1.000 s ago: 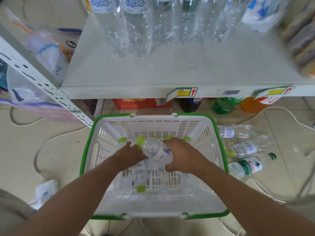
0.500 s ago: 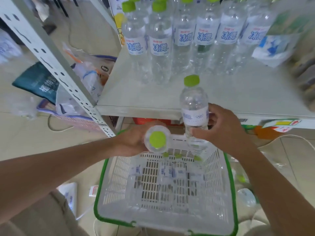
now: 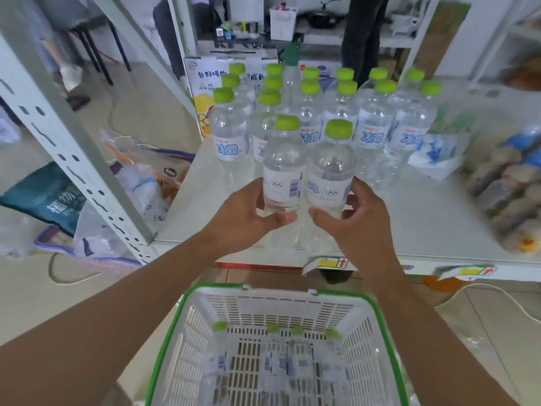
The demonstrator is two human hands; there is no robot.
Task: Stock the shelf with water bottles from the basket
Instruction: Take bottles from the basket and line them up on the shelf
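Holding two green-capped water bottles upright, side by side above the front edge of the shelf (image 3: 424, 224). Left hand (image 3: 243, 221) grips left bottle (image 3: 282, 168), thumb across its front below the label, fingers curled round the back. Right hand (image 3: 358, 227) grips right bottle (image 3: 329, 174), thumb under the label, fingers (image 3: 352, 200) wrapped round the right side. Cannot tell whether the bases sit on the shelf. Stocked bottles (image 3: 373, 133) stand in rows just behind. Basket (image 3: 390, 335) is on the floor below, with more bottles (image 3: 278, 364) lying inside.
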